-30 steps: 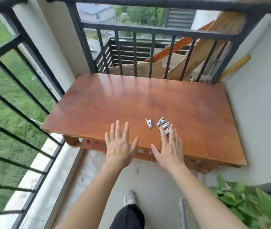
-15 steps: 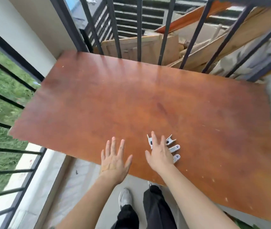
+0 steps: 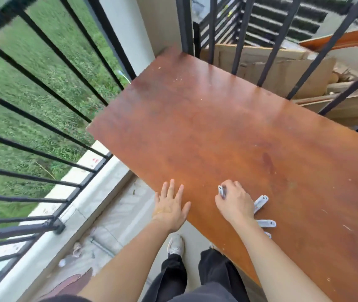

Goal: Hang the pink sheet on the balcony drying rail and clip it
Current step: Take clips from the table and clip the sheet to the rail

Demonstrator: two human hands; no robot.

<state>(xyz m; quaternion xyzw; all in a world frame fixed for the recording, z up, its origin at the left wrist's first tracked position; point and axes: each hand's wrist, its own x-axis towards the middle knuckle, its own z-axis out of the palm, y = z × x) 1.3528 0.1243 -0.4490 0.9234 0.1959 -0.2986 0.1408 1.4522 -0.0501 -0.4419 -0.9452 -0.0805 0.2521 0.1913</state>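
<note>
Head view: a pale grey clip [image 3: 222, 191] is pinched in the curled fingers of the right hand [image 3: 234, 203] close to the tabletop's [image 3: 217, 127] near edge, with its end seen past the knuckles. Three more clips [image 3: 260, 201] of the same pale plastic are laid just beside that hand along the near edge, the nearest partly hidden by the forearm. The left hand [image 3: 170, 209] is held flat, fingers spread, over the near edge. The reddish-brown tabletop's far edge is set against the black railing [image 3: 242, 33], and wide bare wood is seen beyond the hands.
</note>
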